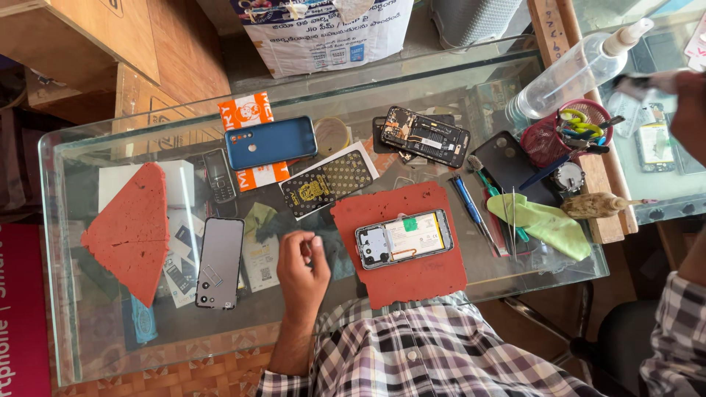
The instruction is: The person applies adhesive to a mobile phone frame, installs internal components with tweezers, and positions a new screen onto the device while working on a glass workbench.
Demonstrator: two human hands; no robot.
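My left hand [303, 270] hovers over the glass table [88, 345] with its fingers curled in; nothing shows in it. Just right of it an opened phone [403, 239], back removed, with battery and board showing, lies on a red mat [415, 283]. A grey phone [219, 261] lies back-up to the hand's left. At the far right edge my right hand [693, 110] is raised and partly cut off. It grips a small pale blurred object [638, 83] near a spray bottle [581, 68].
On the glass are a blue phone [271, 141], a keypad phone [219, 175], a black patterned box [327, 182], a stripped phone frame [425, 136] and a black back cover [515, 165]. A blue screwdriver [469, 204], green cloth [546, 224], pink tool basket [566, 136], brush [599, 204] and a red triangular mat [132, 228] also lie there.
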